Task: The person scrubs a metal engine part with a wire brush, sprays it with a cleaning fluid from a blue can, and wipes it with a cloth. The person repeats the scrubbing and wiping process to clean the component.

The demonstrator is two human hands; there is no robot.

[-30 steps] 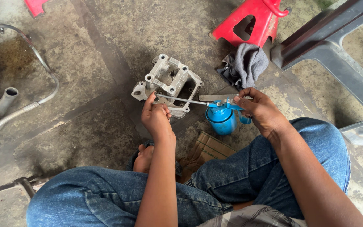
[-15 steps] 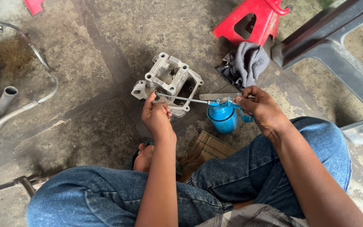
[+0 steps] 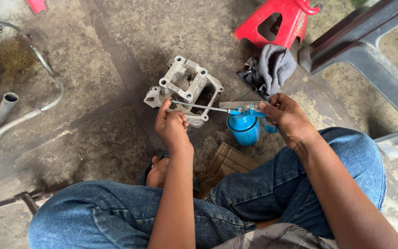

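Two bare hands work low over a stained concrete floor (image 3: pixel 116 55), seen from the head camera. The right hand (image 3: pixel 289 121) is wrapped around the handle and lever of a blue oil can (image 3: pixel 244 129), fingers curled shut on it, with the thumb lying along the top of the lever. The can hangs just in front of the right knee. Its thin metal spout (image 3: pixel 199 106) runs leftward from the can's top to the left hand (image 3: pixel 172 125), whose fingertips pinch the spout near its tip, the index finger stretched forward along it. That tip sits right at the near edge of a grey cast-metal engine part (image 3: pixel 185 87) resting on the floor, touching or nearly so; I cannot tell which. A grey rag (image 3: pixel 270 68) lies just beyond the right hand, beside a red plastic stool (image 3: pixel 277 23). A flattened cardboard piece (image 3: pixel 229 162) lies between the jeans-clad legs. A bent metal pipe (image 3: pixel 28 115) curves along the floor well to the left
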